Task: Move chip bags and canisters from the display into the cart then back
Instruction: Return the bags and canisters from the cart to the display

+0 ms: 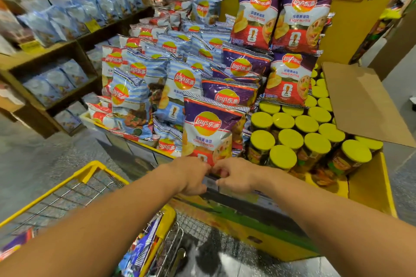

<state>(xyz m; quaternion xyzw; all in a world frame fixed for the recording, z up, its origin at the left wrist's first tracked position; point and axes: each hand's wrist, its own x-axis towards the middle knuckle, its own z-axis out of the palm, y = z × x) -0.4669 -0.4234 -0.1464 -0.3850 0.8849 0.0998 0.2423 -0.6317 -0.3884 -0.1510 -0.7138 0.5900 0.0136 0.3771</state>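
A purple garlic-butter chip bag stands upright at the front edge of the display. My left hand and my right hand both pinch its bottom edge, side by side. More purple bags are stacked behind it, and blue-striped bags fill the left part. Canisters with yellow lids stand packed to the right of the held bag. The yellow wire cart is at the lower left, under my left forearm, with a few bags lying in it.
An open cardboard flap rises over the canisters at right. The display base is yellow and green. Wooden shelves with blue bags line the left aisle. Grey floor lies between shelves and cart.
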